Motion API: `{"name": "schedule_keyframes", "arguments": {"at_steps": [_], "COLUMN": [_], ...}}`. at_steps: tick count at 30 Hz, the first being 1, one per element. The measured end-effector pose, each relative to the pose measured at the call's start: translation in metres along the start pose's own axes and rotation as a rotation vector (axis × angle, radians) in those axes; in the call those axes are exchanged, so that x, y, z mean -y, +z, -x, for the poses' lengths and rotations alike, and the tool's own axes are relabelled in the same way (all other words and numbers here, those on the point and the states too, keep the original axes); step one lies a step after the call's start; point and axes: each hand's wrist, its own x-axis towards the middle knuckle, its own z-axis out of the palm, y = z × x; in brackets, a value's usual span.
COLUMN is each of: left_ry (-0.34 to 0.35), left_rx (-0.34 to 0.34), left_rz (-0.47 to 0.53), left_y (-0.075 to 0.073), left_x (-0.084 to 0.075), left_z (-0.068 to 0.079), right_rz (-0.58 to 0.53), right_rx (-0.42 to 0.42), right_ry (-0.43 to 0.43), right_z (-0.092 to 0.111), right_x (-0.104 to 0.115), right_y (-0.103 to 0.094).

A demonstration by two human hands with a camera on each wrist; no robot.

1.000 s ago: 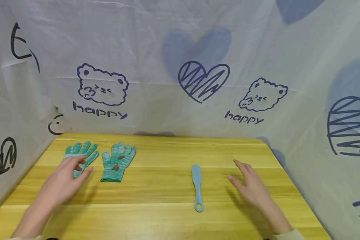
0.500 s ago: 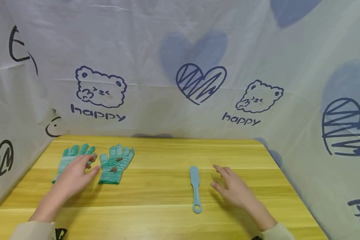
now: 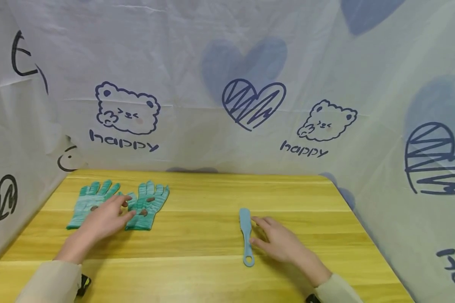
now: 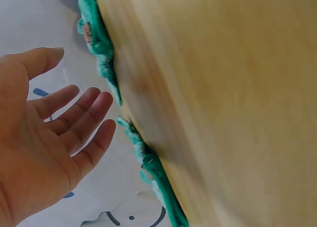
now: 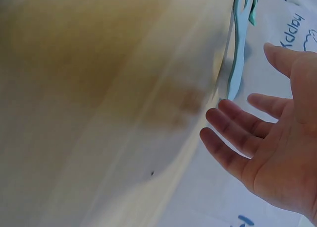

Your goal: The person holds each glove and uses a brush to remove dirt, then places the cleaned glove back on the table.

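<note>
Right hand (image 3: 278, 242) just right of the blue tool (image 3: 245, 223), fingers loosely parted, holding nothing! Left of that tool, the left hand (image 3: 108, 219) hovers by green gloves (image 3: 149, 206), fingers relaxed, bare; gloves spread flat on the desk (image 3: 197, 219), likely for easy reach.

Left hand (image 3: 106, 216): fingers loosely bent, thumb apart from them; left forearm (image 3: 72, 252) slants forward and inward; right hand (image 3: 278, 242): fingers slightly bent, thumb likewise apart; right forearm (image 3: 314, 267) slants forward and inward; hands well apart, backs visible from above.
</note>
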Motion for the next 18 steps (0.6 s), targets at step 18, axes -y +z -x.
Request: {"name": "schedule_keyframes", "arguments": {"at_steps": [18], "left_ry": [-0.034], "left_rx": [0.110], "left_rz": [-0.035], "left_y": [0.009], "left_x": [0.003], "left_z": [-0.018], "right_rz": [0.075], "right_rx": [0.084], "right_ry": [-0.049], "right_z": [-0.014], "right_x": [0.011], "right_y": [0.008]}}
